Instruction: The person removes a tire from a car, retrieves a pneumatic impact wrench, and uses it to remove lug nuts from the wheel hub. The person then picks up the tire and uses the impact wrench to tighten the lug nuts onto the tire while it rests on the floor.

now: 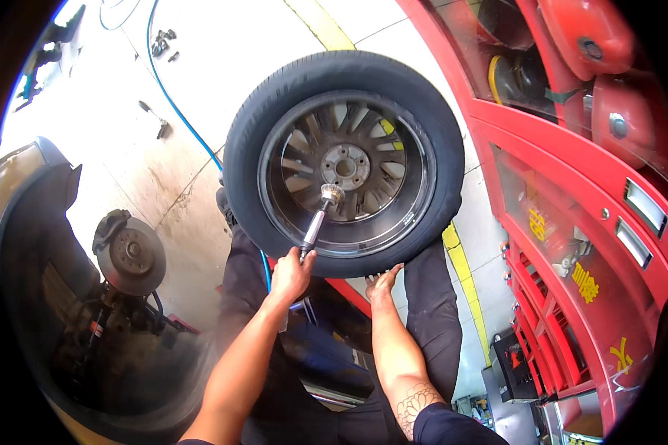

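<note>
A wheel (346,153) is being presented in front of 2 dark trouser legs (432,297), its hollow inner side facing the wearer. A thick ring of matte black rubber is being formed by the tyre (246,141); within it, a smooth, dull-grey metal rim (397,225) is being displayed, its spokes radiating from a round, drilled hub (335,170). A slim, silvery cylindrical tool (315,226) is being grasped by the left hand (291,276), its fingers curled around the handle; a round, bristly brush (332,194) is being carried at the tip, just below the hub. The tyre's lower edge is being touched by the right hand (384,283), its fingers extended, unclenched. Across the pale tiled floor (200,44), a thin blue hose (193,135) is being shown curving. At left, a metal brake disc (130,256) is being flanked by a dark, curved wheel arch (33,208). At right, a glossy red cabinet (542,126) is being marked by yellow characters (586,283).
</note>
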